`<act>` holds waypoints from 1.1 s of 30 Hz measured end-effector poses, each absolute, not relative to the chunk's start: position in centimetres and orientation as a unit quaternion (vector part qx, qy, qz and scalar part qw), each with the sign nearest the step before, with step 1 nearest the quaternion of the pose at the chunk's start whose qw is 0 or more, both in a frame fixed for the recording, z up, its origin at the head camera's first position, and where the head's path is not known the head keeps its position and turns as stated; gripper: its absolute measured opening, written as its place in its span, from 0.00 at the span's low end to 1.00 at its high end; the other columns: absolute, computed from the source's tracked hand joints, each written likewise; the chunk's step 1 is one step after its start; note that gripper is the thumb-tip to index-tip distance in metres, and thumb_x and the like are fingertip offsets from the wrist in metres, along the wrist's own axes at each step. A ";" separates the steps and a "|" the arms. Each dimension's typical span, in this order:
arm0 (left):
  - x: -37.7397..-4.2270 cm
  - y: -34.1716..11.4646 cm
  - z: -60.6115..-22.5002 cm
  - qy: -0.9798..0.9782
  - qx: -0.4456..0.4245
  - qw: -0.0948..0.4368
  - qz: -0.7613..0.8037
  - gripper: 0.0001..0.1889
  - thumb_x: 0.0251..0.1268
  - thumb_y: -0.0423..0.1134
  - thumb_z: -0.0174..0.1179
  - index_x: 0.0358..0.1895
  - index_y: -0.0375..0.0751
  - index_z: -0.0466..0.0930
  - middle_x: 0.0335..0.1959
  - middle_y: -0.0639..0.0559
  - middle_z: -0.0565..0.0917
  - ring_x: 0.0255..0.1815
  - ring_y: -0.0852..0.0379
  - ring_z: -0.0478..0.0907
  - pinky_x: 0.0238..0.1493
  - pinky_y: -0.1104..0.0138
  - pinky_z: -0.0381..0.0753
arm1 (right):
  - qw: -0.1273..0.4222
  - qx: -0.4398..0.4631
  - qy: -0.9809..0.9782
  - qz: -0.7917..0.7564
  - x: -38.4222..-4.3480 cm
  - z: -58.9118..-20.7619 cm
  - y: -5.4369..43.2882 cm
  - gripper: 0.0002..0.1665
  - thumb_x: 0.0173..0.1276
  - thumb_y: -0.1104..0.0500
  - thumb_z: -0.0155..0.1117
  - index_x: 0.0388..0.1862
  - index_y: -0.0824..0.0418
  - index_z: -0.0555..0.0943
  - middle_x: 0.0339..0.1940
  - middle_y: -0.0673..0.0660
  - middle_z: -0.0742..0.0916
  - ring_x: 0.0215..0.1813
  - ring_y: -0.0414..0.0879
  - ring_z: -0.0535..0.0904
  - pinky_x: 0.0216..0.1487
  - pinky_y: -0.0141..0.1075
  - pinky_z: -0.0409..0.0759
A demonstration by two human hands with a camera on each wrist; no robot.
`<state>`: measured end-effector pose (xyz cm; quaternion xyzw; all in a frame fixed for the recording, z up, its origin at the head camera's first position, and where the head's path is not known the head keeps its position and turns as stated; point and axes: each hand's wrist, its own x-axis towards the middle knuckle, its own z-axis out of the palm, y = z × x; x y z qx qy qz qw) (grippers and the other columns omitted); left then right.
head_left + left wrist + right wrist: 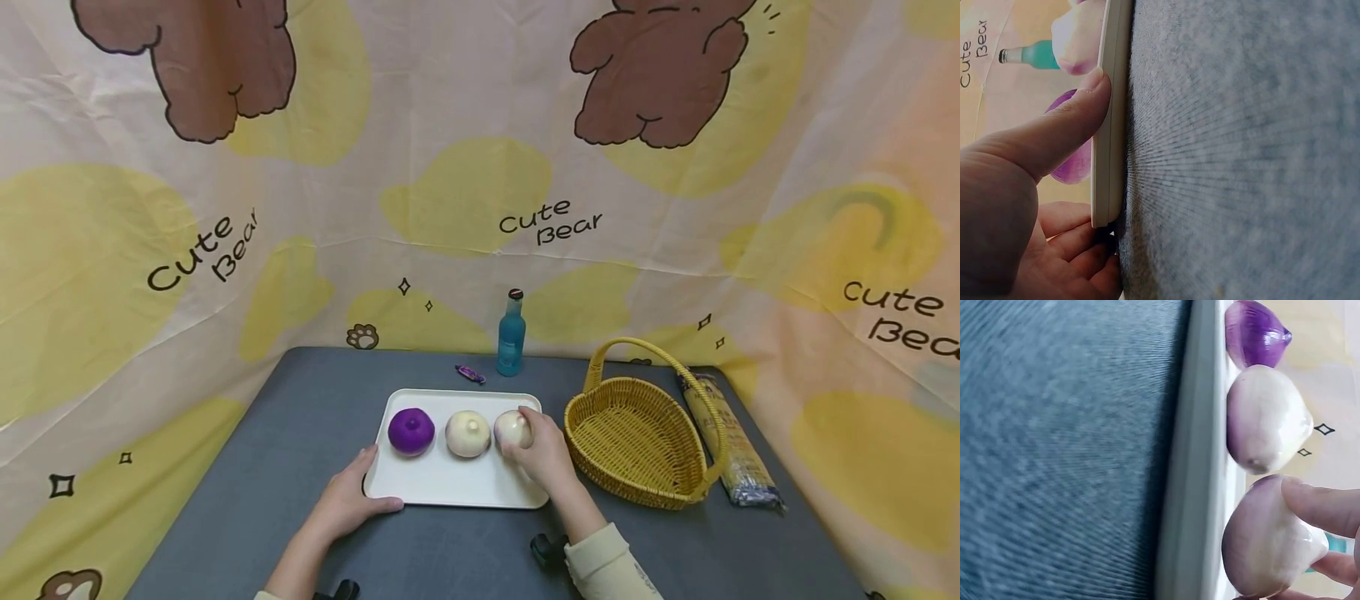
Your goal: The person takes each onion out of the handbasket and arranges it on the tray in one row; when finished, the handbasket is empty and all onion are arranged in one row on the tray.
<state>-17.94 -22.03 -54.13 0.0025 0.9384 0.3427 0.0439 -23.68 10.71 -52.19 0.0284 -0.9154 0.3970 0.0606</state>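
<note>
A white rectangular tray [457, 490] lies on the grey table, with three onions in a row on it. The left one is a deep purple onion [411, 432]; a pale onion [468, 434] sits in the middle. At the right end, my right hand [542, 450] grips another pale onion [1266, 544] tinged with purple, thumb on one side and fingers on the other. My left hand [348, 500] holds the tray's near left corner. Its thumb [1079, 119] presses the front edge and the other fingers bend against the left side.
Right of the tray stands a yellow wicker basket [637, 442] with a tall handle. A long plastic-wrapped packet [735, 446] lies beyond it. Behind the tray are a blue bottle [511, 337] and a small purple wrapped candy [470, 374]. A printed cloth [450, 108] hangs behind the table.
</note>
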 end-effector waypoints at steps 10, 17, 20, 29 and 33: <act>-18.1 -22.1 -54.3 0.940 0.002 0.048 0.339 0.62 0.42 0.59 0.80 0.78 0.31 0.56 0.76 0.29 0.62 0.78 0.31 0.56 0.73 0.39 0.61 | 0.043 0.021 -0.915 0.401 -23.7 -52.2 10.6 0.44 0.55 0.55 0.81 0.70 0.60 0.75 0.64 0.67 0.80 0.65 0.64 0.76 0.64 0.58 0.75; -18.1 -22.1 -53.9 0.938 0.003 0.055 0.343 0.62 0.43 0.59 0.80 0.78 0.31 0.56 0.77 0.29 0.61 0.78 0.30 0.55 0.74 0.37 0.59 | 0.040 0.028 -0.916 0.398 -23.7 -52.2 10.8 0.45 0.53 0.55 0.83 0.70 0.61 0.74 0.67 0.68 0.77 0.68 0.65 0.74 0.67 0.59 0.73; -18.1 -22.0 -53.8 0.938 0.004 0.056 0.343 0.62 0.43 0.59 0.80 0.78 0.31 0.56 0.77 0.29 0.61 0.78 0.29 0.54 0.74 0.37 0.58 | 0.043 0.027 -0.913 0.404 -23.4 -51.7 11.1 0.45 0.54 0.55 0.82 0.70 0.60 0.75 0.68 0.69 0.77 0.69 0.67 0.73 0.67 0.61 0.72; -18.3 -21.9 -53.8 0.937 0.012 0.052 0.345 0.62 0.43 0.58 0.80 0.78 0.30 0.56 0.76 0.27 0.61 0.77 0.28 0.56 0.73 0.37 0.60 | 0.061 0.051 -0.906 0.416 -22.0 -49.3 12.1 0.40 0.59 0.55 0.79 0.70 0.57 0.75 0.71 0.66 0.76 0.72 0.66 0.70 0.68 0.62 0.71; -18.5 -22.3 -53.7 0.940 0.020 0.053 0.337 0.61 0.43 0.58 0.80 0.77 0.29 0.57 0.75 0.25 0.62 0.76 0.28 0.59 0.72 0.38 0.63 | 0.087 0.083 -0.900 0.419 -21.3 -47.4 12.7 0.37 0.65 0.51 0.75 0.71 0.59 0.75 0.70 0.64 0.78 0.69 0.63 0.74 0.63 0.58 0.77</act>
